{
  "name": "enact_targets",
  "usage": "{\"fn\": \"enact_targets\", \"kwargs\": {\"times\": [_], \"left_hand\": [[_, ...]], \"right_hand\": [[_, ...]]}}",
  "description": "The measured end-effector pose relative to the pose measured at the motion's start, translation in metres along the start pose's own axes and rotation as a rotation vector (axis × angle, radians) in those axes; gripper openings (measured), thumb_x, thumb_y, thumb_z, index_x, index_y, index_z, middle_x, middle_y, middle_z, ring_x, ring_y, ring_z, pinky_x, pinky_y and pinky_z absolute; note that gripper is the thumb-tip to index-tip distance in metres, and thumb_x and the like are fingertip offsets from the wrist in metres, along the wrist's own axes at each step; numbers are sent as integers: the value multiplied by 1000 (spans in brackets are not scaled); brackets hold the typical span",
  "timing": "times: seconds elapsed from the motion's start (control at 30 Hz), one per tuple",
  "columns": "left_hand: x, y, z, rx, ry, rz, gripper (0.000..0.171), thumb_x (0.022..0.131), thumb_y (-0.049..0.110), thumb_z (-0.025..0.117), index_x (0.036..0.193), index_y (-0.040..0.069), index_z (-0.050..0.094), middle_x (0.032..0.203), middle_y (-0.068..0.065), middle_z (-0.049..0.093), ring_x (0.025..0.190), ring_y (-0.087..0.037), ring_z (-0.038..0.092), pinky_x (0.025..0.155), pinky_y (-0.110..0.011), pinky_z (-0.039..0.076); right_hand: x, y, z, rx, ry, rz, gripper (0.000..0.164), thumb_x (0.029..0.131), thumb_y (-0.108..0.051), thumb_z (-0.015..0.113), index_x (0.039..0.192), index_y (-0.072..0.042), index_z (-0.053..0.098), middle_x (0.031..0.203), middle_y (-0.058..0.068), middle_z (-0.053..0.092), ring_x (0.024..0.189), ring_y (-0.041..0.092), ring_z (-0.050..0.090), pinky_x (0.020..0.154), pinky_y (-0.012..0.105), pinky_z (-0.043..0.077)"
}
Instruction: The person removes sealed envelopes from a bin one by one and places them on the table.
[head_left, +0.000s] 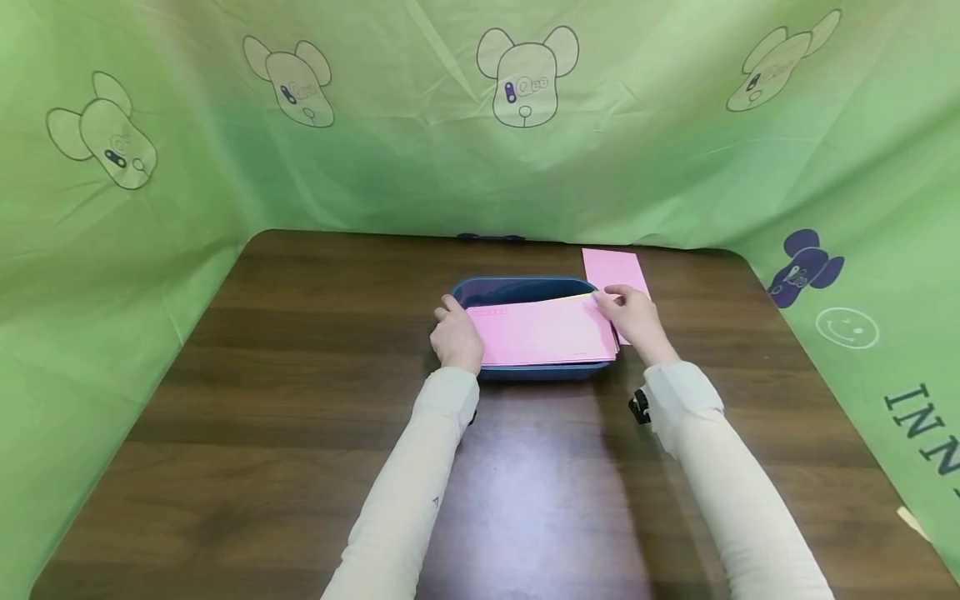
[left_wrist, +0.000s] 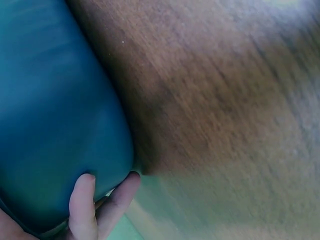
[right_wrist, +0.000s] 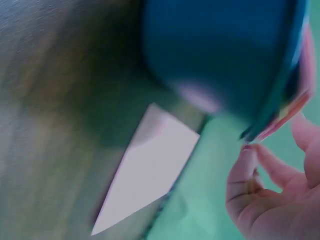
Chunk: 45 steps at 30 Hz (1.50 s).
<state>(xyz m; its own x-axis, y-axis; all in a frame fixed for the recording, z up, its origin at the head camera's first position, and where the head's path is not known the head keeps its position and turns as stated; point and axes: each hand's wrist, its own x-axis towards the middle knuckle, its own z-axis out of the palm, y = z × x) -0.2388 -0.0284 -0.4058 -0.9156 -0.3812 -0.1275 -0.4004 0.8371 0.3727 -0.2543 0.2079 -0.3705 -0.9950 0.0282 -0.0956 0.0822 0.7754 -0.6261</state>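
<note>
A blue plastic basin (head_left: 540, 373) stands on the table, with a stack of pink envelopes (head_left: 543, 333) lying across its top. Several paper edges show at the stack's right end. My left hand (head_left: 457, 337) grips the basin's left end; in the left wrist view, fingers (left_wrist: 82, 205) lie against the basin's outer wall (left_wrist: 65, 115). At the stack's right end, my right hand (head_left: 633, 321) pinches the envelopes' upper corner. The right wrist view shows its thumb and fingertips at the stack edge (right_wrist: 306, 65), beside the basin rim. The basin's contents underneath are hidden.
Another pink envelope (head_left: 615, 271) lies flat on the table behind the basin's right end, partly hidden by my right hand. Green printed cloth (head_left: 525, 183) hangs around the brown wooden table (head_left: 300, 375). A small pale piece (head_left: 912, 523) is at the table's right edge.
</note>
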Motion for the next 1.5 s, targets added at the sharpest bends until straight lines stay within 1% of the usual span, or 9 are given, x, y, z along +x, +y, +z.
{"fn": "enact_targets", "kwargs": {"times": [0.1, 0.2, 0.57, 0.8, 0.93, 1.1, 1.27, 1.4, 1.5], "left_hand": [[0, -1, 0, -1, -1, 2, 63, 90, 9, 57, 145, 3, 26, 125, -20, 53, 78, -28, 71, 69, -38, 59], [0, -1, 1, 5, -7, 1, 62, 91, 9, 56, 145, 3, 26, 126, -20, 53, 78, -27, 72, 69, -38, 59], [-1, 0, -2, -3, -6, 2, 63, 91, 12, 58, 144, 2, 26, 124, -20, 53, 81, -28, 71, 71, -38, 59], [-1, 2, -2, 0, 1, -2, 63, 90, 11, 58, 144, 2, 27, 123, -20, 53, 80, -28, 71, 71, -37, 59], [-1, 2, -1, 5, 6, -3, 62, 90, 11, 57, 143, 1, 27, 122, -20, 53, 81, -28, 71, 72, -37, 59], [-1, 1, -2, 14, 10, -8, 62, 90, 11, 58, 142, 1, 28, 119, -20, 54, 80, -28, 72, 71, -37, 59], [-2, 1, -2, 27, 22, 2, 62, 89, 11, 59, 142, 0, 29, 117, -20, 54, 78, -28, 72, 69, -37, 59], [-2, 2, -1, 27, 31, 8, 61, 89, 10, 58, 141, -1, 29, 116, -20, 54, 78, -28, 72, 69, -37, 59], [-3, 2, 0, 33, 39, 10, 61, 88, 11, 59, 140, -1, 29, 116, -20, 55, 78, -27, 72, 69, -37, 59]], "right_hand": [[0, -10, 2, -51, -63, -6, 65, 91, -27, 62, 139, 10, 37, 120, 33, 56, 105, 38, 55, 90, 44, 47], [2, -12, 4, -77, -108, 18, 75, 86, -24, 69, 142, 11, 31, 126, 34, 52, 111, 40, 53, 97, 48, 44], [4, -11, -4, -89, -131, 59, 74, 87, -21, 68, 143, 10, 31, 133, 35, 47, 120, 43, 48, 106, 52, 39], [0, -9, -6, -47, -41, 45, 66, 87, -15, 67, 141, 8, 36, 124, 34, 53, 110, 41, 52, 95, 49, 44], [-2, -6, -8, -6, 48, 18, 50, 89, -9, 61, 135, 6, 46, 114, 29, 56, 99, 36, 56, 76, 34, 46], [-1, 4, -15, 41, 153, -18, 31, 92, -7, 55, 121, 4, 60, 101, 23, 61, 70, 14, 59, 61, 17, 40], [-1, 17, -26, 102, 157, -15, 27, 95, -11, 55, 116, 4, 63, 96, 19, 63, 56, -6, 52, 56, 12, 44], [-2, 27, -36, 146, 150, 11, 29, 95, -14, 57, 115, 6, 63, 80, 0, 65, 55, -9, 53, 56, 11, 49], [-2, 34, -45, 171, 154, 51, 30, 94, -14, 58, 115, 8, 62, 67, -18, 57, 54, -10, 53, 56, 12, 49]]}}
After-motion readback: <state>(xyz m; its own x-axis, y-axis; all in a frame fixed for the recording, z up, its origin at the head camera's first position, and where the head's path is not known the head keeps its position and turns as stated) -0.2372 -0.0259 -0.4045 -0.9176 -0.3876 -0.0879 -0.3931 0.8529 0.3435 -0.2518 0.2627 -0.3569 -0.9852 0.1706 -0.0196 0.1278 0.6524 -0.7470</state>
